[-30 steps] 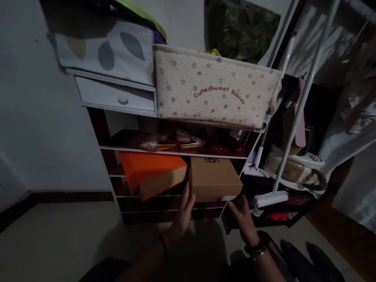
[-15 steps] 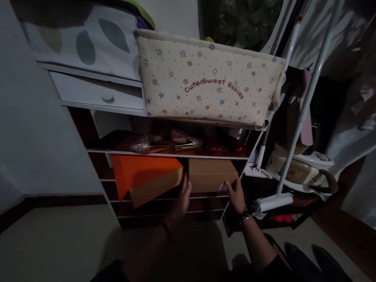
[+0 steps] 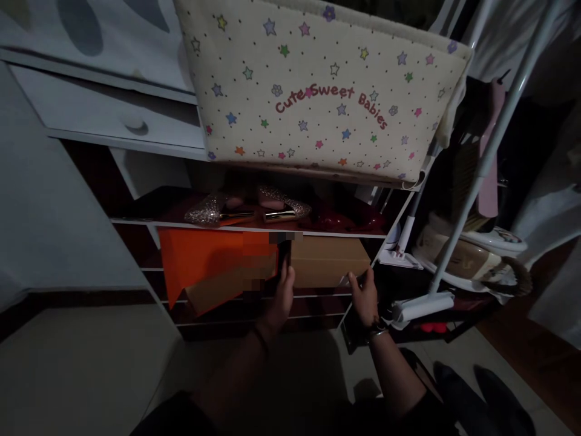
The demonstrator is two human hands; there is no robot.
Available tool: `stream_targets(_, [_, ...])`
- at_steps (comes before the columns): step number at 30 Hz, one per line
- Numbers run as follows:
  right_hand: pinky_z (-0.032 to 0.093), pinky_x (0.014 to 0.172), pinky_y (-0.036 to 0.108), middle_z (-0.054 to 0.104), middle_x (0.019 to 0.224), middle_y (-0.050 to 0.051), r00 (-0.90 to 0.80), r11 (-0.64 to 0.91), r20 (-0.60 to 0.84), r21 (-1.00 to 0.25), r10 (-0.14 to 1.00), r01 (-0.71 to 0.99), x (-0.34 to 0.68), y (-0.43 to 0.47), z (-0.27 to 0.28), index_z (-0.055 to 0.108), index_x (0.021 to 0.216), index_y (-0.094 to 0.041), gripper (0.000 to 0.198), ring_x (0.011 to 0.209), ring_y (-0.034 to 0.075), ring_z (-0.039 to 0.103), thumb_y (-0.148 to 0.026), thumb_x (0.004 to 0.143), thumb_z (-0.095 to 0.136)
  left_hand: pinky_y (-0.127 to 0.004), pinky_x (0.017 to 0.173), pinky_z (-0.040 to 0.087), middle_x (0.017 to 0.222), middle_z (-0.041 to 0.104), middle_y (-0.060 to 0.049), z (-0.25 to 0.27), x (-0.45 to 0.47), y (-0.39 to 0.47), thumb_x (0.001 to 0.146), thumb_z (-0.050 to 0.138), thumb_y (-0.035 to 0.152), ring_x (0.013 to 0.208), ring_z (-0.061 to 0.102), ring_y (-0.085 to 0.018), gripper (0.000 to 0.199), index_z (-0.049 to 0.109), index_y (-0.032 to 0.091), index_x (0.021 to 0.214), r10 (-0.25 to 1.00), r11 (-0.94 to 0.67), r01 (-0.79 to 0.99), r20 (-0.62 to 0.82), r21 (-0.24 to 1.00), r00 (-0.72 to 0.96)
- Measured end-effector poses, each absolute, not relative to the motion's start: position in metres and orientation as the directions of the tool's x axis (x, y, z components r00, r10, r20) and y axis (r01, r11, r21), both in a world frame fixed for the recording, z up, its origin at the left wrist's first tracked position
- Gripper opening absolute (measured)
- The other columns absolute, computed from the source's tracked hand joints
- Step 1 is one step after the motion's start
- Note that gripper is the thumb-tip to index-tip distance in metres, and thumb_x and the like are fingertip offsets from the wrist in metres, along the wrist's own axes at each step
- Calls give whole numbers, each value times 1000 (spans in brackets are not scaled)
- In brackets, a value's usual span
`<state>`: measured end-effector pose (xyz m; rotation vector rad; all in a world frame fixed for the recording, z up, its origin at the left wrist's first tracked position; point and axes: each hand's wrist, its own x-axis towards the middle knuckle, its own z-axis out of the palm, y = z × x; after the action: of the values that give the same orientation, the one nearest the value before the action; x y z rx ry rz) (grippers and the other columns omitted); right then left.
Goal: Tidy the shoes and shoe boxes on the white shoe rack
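Okay, both hands are on the brown box (image 3: pixel 327 261), which sits on the lower shelf (image 3: pixel 254 300) of the white rack, pushed in under the shelf above. My left hand (image 3: pixel 282 298) presses against the box's left front corner, fingers (image 3: pixel 287 280) flat and extended, not curled round anything. My right hand (image 3: pixel 364 297) is at the box's right front corner, fingers bent onto its lower edge; whether they really grip it I cannot tell, too dark. A bracelet (image 3: pixel 377 330) shows on the right wrist.

Just left of the box, an orange box (image 3: pixel 206 266) lies tilted on the same shelf, its lid askew, part of it blurred out. On the shelf above, glittery heeled shoes (image 3: pixel 247 209) lie beside dark red shoes (image 3: pixel 349 218). Above those hangs a cream fabric bin (image 3: pixel 318 91) with coloured stars and the words "Cute Sweet Babies". A white drawer (image 3: pixel 104 115) is to its left. Right of the rack, a white mop (image 3: pixel 422 306) leans with its head on the floor, near a pile of slippers (image 3: pixel 467 257).
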<state>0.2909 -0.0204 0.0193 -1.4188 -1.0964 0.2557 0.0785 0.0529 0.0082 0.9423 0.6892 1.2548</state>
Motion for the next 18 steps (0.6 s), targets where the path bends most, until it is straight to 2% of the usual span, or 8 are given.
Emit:
stream_targets(5, [49,107,45,64,140,18,538,193,445,-867,716,460,289,-19,19,45,149,-18,74,126,29,62,-60,91,59,-38,137,18,171,32,0,14,74,50,99,49,58,160,26,-20,70,29,32,162,966,3,-434,110,901,236])
stream_targets(8, [48,108,44,63,142,18,554,191,438,-874,708,446,286,-18,18,43,150,-18,77,128,29,60,-62,89,59,-39,137,15,170,33,-1,15,71,51,101,47,53,159,28,-20,68,31,29,161,967,-9,-355,98,935,234])
stream_targets(11, [46,110,46,61,144,18,564,202,440,-878,698,435,284,-15,16,41,152,-17,80,129,30,59,-63,89,60,-38,137,16,171,31,-1,11,70,55,100,47,55,159,28,-20,68,31,30,162,962,-17,-353,111,936,248])
stream_targets(16, [41,117,48,55,150,20,579,196,410,-897,705,396,282,-20,15,25,161,-14,94,137,30,54,-63,88,61,-36,137,13,173,25,0,13,65,52,100,49,57,161,23,-18,71,27,31,163,961,-25,-323,111,946,252])
stream_targets(18, [39,118,49,52,152,22,596,176,391,-905,702,387,280,-26,16,18,163,-13,98,140,31,52,-62,90,60,-34,137,9,174,23,1,19,62,47,99,51,56,162,20,-18,73,25,33,164,965,26,-338,65,941,255])
